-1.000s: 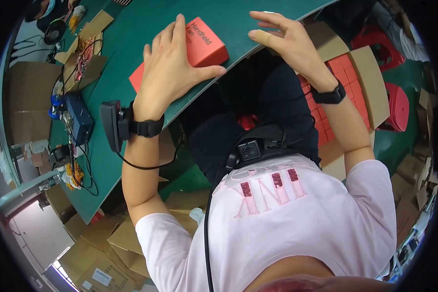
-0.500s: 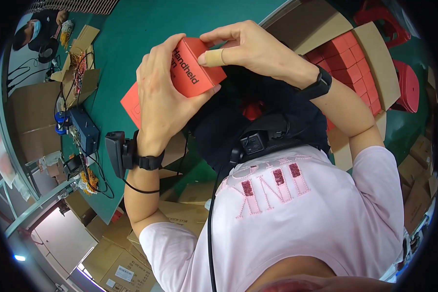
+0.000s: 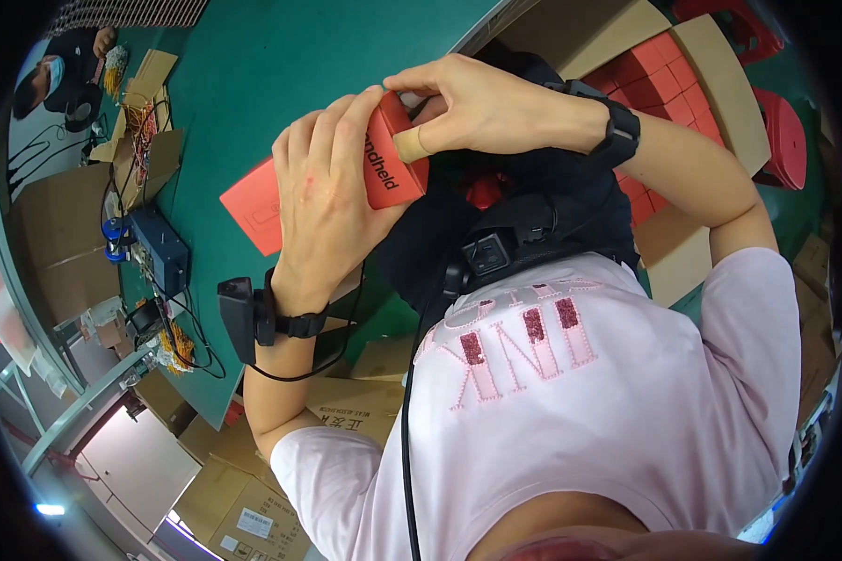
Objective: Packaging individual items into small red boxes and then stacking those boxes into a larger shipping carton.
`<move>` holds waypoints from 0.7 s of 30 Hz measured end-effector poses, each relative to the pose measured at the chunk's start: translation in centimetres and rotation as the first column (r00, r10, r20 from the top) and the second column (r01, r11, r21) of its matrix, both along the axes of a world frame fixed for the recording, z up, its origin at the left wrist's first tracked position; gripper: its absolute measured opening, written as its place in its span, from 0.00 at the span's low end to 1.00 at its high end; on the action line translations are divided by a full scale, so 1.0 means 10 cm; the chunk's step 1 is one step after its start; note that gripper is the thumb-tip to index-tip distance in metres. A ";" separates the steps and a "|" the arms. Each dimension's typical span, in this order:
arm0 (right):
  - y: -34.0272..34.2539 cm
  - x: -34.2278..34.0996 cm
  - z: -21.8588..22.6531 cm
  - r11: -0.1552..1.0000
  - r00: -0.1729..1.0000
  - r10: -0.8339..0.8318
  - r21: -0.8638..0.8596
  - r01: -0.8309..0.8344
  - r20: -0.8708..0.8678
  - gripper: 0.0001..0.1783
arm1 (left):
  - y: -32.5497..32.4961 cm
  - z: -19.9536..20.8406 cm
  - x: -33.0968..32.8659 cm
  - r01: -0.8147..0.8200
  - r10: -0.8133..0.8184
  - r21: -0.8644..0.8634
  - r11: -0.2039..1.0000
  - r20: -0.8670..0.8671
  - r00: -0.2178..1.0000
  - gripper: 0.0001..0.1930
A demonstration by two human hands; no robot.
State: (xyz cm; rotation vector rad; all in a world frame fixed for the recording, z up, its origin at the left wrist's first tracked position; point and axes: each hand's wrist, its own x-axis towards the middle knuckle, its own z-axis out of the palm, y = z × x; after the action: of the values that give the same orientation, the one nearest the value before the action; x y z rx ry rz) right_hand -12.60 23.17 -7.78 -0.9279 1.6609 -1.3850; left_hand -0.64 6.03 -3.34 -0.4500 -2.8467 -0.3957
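A long red cardboard box [image 3: 255,208] with dark lettering is held over the green tabletop, tilted with its right end higher. My left hand [image 3: 323,192] wraps across its middle, closed on it. At the right end my right hand [image 3: 482,110] grips the box edge, its thumb, wrapped in a tan plaster, against the face and its fingers curled behind. The fingertips of the right hand are partly hidden, so whether the end flap is open cannot be seen.
To the right an open carton [image 3: 732,112] holds several rows of red boxes [image 3: 660,86], near red stools [image 3: 778,140]. On the left of the green table [image 3: 253,65] stand a blue-grey device [image 3: 161,251] with cables and a carton of wires [image 3: 145,126]. A person [image 3: 70,75] sits at the far left.
The box has turned, its left end swinging slightly left and its right end toward me. My right hand has moved down a little and its fingers now curl at the box end.
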 end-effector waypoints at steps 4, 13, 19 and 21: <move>-0.01 -0.01 0.03 0.999 0.999 -0.006 0.038 0.008 -0.051 0.33 | 0.00 0.02 0.02 -0.041 0.042 -0.037 0.998 0.012 0.999 0.42; 0.01 0.07 -0.07 0.998 0.999 -0.048 -0.037 0.049 0.024 0.37 | -0.05 0.00 0.00 0.001 0.002 -0.045 0.999 0.063 0.998 0.47; 0.02 0.13 -0.17 0.990 0.986 -0.076 -0.109 0.093 0.147 0.39 | -0.09 0.03 -0.02 0.032 -0.028 -0.045 0.998 0.081 0.996 0.38; 0.01 0.16 -0.26 0.986 0.982 -0.103 -0.116 0.122 0.160 0.39 | -0.08 0.05 -0.03 0.037 -0.032 -0.053 0.998 0.093 0.995 0.39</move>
State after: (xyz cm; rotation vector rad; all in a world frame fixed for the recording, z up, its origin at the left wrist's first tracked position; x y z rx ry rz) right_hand -11.00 23.28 -10.34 -0.7855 1.5447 -1.6113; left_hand -0.90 5.19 -2.88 -0.5052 -2.9488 -0.3541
